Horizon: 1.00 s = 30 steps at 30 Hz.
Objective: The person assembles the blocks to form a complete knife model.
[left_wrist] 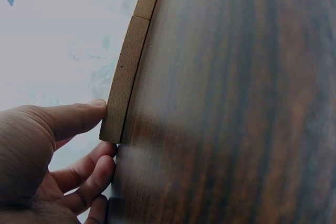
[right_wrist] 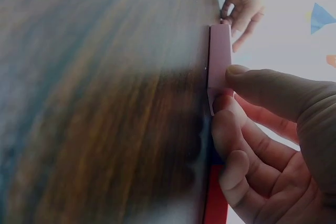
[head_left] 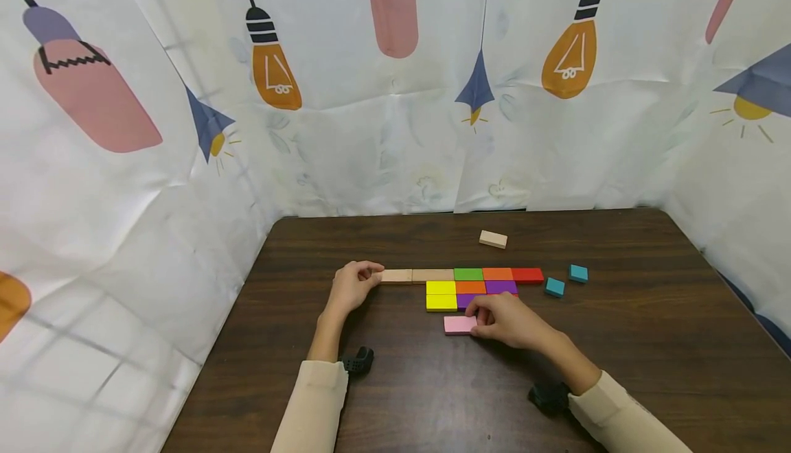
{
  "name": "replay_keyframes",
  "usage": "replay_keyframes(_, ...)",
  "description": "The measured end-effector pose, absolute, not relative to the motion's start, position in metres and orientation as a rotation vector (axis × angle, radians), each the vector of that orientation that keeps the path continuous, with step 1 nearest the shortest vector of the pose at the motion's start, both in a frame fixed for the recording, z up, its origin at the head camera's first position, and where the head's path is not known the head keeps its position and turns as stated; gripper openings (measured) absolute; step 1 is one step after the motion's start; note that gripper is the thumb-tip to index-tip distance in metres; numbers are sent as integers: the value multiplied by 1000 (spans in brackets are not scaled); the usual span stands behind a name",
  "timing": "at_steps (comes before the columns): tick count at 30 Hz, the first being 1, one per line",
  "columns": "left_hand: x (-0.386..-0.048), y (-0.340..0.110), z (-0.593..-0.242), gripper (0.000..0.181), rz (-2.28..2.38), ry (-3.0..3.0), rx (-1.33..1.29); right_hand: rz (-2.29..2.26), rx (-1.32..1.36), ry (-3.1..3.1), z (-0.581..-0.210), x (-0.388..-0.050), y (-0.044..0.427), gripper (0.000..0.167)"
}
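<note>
My left hand pinches the left end of a plain wooden block; the left wrist view shows the thumb against this block. A second plain block continues the row, followed by green, orange and red ones. Below lie yellow blocks, an orange block and purple blocks, partly covered by my right hand. That hand grips the right end of a pink block, just in front of the group and apart from it.
Two small teal blocks lie right of the row. Behind it, one loose plain block rests at an angle on the dark wooden table. A printed curtain hangs along the table's back edge.
</note>
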<state>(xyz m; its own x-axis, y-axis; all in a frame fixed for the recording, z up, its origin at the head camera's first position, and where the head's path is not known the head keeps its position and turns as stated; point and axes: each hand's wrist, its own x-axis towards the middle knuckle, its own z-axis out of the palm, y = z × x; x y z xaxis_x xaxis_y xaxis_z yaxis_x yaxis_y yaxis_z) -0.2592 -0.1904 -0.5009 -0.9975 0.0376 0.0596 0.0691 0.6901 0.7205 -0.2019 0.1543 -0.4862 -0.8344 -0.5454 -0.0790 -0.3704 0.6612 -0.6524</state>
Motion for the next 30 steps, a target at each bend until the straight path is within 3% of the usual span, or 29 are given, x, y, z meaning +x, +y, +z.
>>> replay_keyframes(30,-260,-190,-502,17,-1219,-2866,-73,-903,-711,2688,-485,-208,127,21)
